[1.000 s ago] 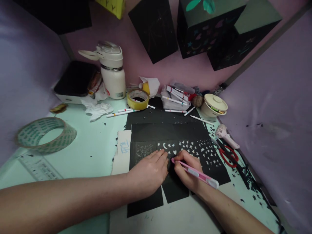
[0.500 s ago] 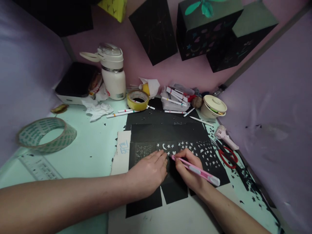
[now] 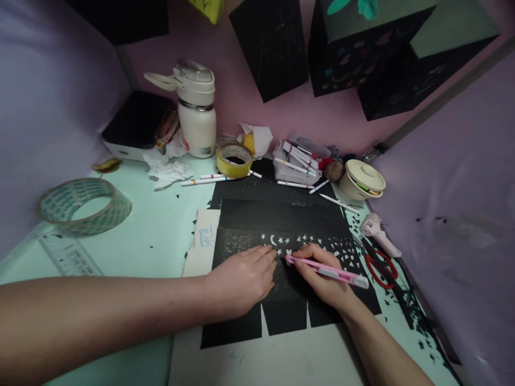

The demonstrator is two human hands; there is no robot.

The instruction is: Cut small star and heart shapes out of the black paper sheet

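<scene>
Cutting appears in hand as my left hand (image 3: 237,281) lies flat on the card (image 3: 285,317), atop its board (image 3: 249,367); my right hand (image 3: 329,287), apart, grips the knife (image 3: 348,277); the next stroke likely calls for steady pressure

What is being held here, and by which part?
A slim pink plastic craft knife, held in the right hand near its front end. The left hand holds nothing; it rests flat on the black paper sheet.
</scene>
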